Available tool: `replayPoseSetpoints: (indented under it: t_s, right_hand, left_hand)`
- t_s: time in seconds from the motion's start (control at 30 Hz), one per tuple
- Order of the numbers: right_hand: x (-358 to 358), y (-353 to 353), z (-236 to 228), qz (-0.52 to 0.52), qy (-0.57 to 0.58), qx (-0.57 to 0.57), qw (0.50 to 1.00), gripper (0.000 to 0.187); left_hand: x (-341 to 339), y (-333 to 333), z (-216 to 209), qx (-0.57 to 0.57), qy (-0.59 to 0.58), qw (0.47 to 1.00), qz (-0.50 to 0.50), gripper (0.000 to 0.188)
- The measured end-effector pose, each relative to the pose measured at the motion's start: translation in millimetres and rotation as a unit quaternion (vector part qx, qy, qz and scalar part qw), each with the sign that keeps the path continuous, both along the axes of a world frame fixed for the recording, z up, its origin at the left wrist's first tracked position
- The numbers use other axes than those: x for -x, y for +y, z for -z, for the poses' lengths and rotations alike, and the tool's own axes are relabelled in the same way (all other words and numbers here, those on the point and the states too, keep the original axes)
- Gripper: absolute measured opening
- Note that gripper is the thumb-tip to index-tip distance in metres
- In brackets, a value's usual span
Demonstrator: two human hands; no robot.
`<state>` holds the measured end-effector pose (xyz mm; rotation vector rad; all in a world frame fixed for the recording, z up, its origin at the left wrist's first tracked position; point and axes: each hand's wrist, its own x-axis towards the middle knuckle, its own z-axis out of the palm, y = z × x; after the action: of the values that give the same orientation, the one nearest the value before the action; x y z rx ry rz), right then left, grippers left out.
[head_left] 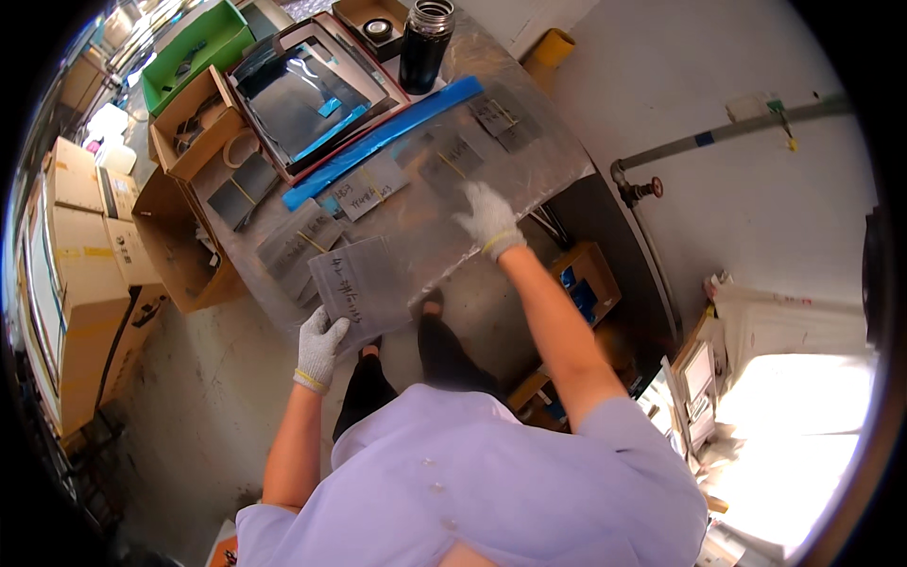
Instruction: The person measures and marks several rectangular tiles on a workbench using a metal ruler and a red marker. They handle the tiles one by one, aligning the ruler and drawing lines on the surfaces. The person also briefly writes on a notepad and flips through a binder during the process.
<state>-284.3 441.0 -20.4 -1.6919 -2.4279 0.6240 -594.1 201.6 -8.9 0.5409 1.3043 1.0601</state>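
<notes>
My left hand (320,346), in a pale knitted glove, grips the near edge of a clear flat plastic sheet (364,274) with dark handwriting; whether it is one layer or several I cannot tell. The sheet lies over the table's near edge. My right hand (488,219), gloved alike, is over the plastic-covered table (430,241) with its fingers apart and nothing in them. Just beyond it lies a grey bundle of thin sheets (451,163) with a yellow band. Similar banded bundles lie nearby: a clear one (370,192), a left one (295,241) and a dark one (243,191).
A blue strip (378,142) crosses the table. Beyond it stand a red-edged tray (395,93) of dark sheets, a dark bottle (426,49), a green box (219,30) and a cardboard box (208,142). A pipe with a valve (642,190) runs along the right wall.
</notes>
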Motion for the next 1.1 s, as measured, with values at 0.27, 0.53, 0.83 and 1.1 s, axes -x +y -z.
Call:
replayPoseSetpoints:
  t_s: [0.27,0.53,0.83,1.1]
  right_hand:
    - [1,123,-2,-0.343,-0.175,-0.073,0.920,0.087]
    - [-8,142,4,-0.387,-0.172,-0.055,0.904,0.084]
    - [-95,151,-60,-0.154,0.069,0.008,0.986,0.088]
    - [-82,153,-64,-0.208,0.037,-0.012,0.977,0.084]
  left_hand:
    - [-64,25,-3,0.063,-0.006,0.996,-0.055,0.040]
    - [-99,39,15,0.033,0.023,0.996,-0.076,0.041]
    - [-136,150,14,-0.007,0.041,0.998,-0.054,0.040]
    - [-173,256,49,0.043,-0.045,0.995,-0.078,0.038]
